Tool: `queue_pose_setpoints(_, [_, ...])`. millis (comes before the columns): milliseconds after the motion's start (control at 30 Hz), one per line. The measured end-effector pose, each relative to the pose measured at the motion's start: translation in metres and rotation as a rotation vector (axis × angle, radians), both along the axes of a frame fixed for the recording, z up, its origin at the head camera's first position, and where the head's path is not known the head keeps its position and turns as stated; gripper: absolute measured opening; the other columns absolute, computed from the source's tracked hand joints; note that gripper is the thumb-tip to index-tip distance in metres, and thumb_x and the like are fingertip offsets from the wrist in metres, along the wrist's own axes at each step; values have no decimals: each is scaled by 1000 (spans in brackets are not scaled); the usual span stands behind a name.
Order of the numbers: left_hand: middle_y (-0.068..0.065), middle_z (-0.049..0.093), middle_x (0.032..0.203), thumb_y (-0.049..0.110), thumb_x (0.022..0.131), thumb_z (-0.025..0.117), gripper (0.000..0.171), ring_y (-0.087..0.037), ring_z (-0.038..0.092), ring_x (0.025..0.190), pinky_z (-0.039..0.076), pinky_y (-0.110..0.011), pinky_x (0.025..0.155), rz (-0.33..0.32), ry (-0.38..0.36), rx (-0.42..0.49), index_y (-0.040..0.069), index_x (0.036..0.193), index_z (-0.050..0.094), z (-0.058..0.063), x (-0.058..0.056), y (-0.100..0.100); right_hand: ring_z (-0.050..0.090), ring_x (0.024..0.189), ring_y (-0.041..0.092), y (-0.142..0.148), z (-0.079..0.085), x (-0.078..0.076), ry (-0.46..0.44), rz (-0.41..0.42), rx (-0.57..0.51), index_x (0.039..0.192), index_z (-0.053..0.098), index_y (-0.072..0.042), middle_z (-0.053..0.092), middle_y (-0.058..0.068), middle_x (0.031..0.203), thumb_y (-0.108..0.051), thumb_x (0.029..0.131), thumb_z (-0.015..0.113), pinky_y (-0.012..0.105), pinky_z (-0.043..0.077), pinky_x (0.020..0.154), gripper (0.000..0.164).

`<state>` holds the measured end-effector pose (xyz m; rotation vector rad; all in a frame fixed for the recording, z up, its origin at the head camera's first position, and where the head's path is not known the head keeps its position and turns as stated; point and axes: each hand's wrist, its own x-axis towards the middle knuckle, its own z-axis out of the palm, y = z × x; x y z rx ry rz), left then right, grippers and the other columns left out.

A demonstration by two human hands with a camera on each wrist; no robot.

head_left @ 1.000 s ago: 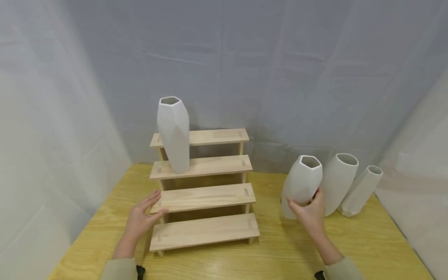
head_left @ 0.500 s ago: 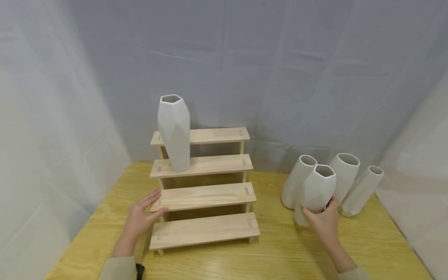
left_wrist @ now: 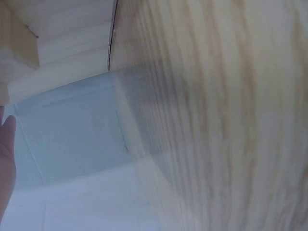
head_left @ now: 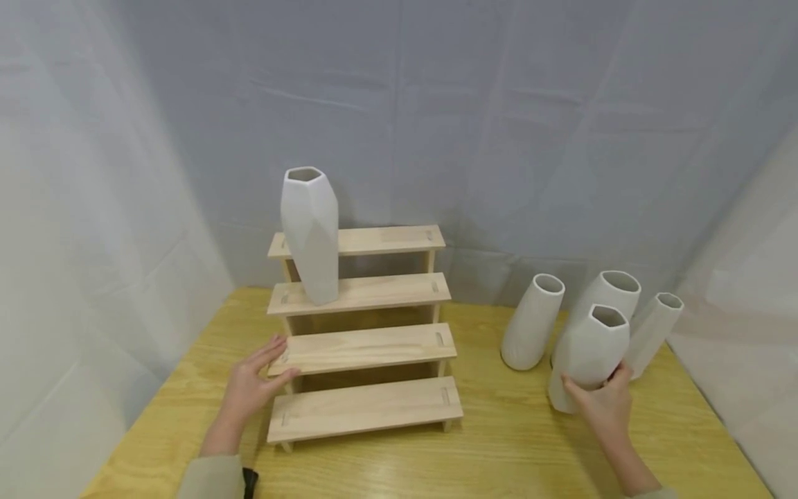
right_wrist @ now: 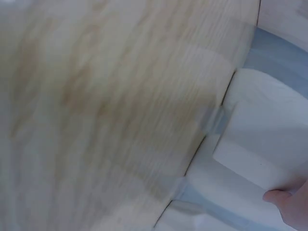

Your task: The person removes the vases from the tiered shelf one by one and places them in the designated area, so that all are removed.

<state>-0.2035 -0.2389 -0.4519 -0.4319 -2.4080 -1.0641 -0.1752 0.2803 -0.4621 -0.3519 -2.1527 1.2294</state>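
Note:
My right hand [head_left: 605, 405] grips a white faceted vase [head_left: 586, 353] with a polygonal mouth, thumb on its near side. The right wrist view shows this vase [right_wrist: 269, 144] raised a little off the table, my thumb [right_wrist: 279, 197] against it. On the left, my left hand [head_left: 252, 378] touches the left end of a stepped wooden shelf [head_left: 368, 350], at the second step from the bottom, fingers fairly straight. Only part of that hand [left_wrist: 6, 159] shows in the left wrist view. A tall faceted white vase [head_left: 312, 235] stands on the shelf's second step from the top.
Behind the held vase stand a round-mouthed white vase [head_left: 533, 322], a wider white vase [head_left: 620, 294], partly hidden, and a slim tilted-looking one [head_left: 654, 329]. The wooden table [head_left: 499, 443] meets a grey cloth backdrop [head_left: 474, 138] at the back and pale cloth at the sides.
My right hand has carried the faceted vase rightward and nearer to me, uncovering the round-mouthed vase and now covering part of the wider one. The left hand stays at the shelf.

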Motion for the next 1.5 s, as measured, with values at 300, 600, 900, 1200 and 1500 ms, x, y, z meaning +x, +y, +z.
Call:
queue_pose_setpoints(300, [-19, 50, 122, 15, 69, 76, 54, -11, 38, 119, 25, -2, 89, -2, -19, 7, -7, 114, 55, 0, 0, -1, 45, 100, 40, 13, -7, 6, 2, -34, 15, 121, 30, 8, 45, 29, 110, -1, 58, 75, 49, 37, 79, 78])
queue_pose_setpoints(600, [-18, 51, 120, 14, 68, 77, 54, -5, 37, 117, 25, -2, 89, -1, 15, -4, -6, 113, 56, -1, -1, 0, 44, 99, 44, 25, -9, 14, -49, -74, 18, 123, 27, 8, 43, 33, 110, -3, 58, 75, 52, 36, 80, 81])
queue_pose_setpoints(900, [-18, 51, 121, 16, 69, 76, 54, -2, 36, 117, 24, -2, 89, 6, 6, -5, -5, 114, 56, -1, -1, 0, 44, 98, 44, 40, -13, 15, -20, -120, 17, 126, 27, 8, 43, 31, 110, -3, 58, 74, 51, 35, 78, 83])
queue_pose_setpoints(1200, [-16, 52, 121, 17, 68, 77, 55, -6, 38, 117, 24, -2, 89, 20, 14, -22, -5, 114, 56, -1, -1, 0, 43, 98, 46, 51, -15, 14, -49, -160, 4, 128, 26, 4, 42, 30, 112, -6, 61, 73, 55, 34, 79, 82])
queue_pose_setpoints(1500, [-20, 52, 119, 13, 68, 77, 53, -30, 45, 113, 24, -1, 89, 10, 24, -5, -7, 113, 56, -1, -2, 1, 43, 98, 45, 55, -14, 15, -64, -166, -2, 128, 25, 3, 41, 30, 112, -7, 63, 71, 55, 35, 79, 81])
